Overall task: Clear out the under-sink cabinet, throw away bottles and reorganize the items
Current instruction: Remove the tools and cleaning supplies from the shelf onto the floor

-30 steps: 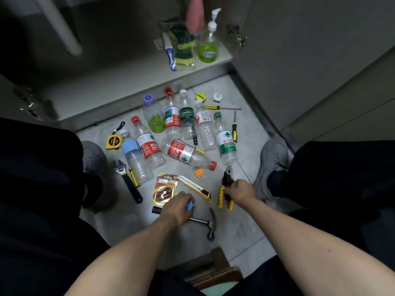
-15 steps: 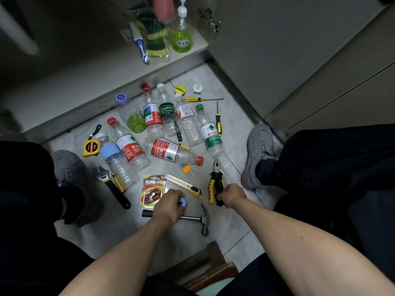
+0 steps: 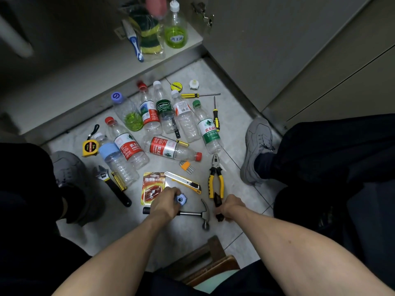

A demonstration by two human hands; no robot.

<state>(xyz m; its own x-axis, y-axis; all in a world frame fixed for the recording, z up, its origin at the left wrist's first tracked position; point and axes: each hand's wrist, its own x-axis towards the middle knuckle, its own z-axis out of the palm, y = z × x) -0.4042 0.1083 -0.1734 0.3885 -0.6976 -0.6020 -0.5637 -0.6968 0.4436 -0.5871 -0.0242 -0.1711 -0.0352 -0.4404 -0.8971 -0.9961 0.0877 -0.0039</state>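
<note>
— So, what fills the frame?

— Mostly the tiled floor in front of the open cabinet across the top. Empty bottles lie scattered at centre, tools around them.

— And your hands?

— At lower centre, my left hand curls around a small blue part, just above the hammer. My right hand grips a dark tool just below the yellow pliers; I cannot tell what it is.
</note>
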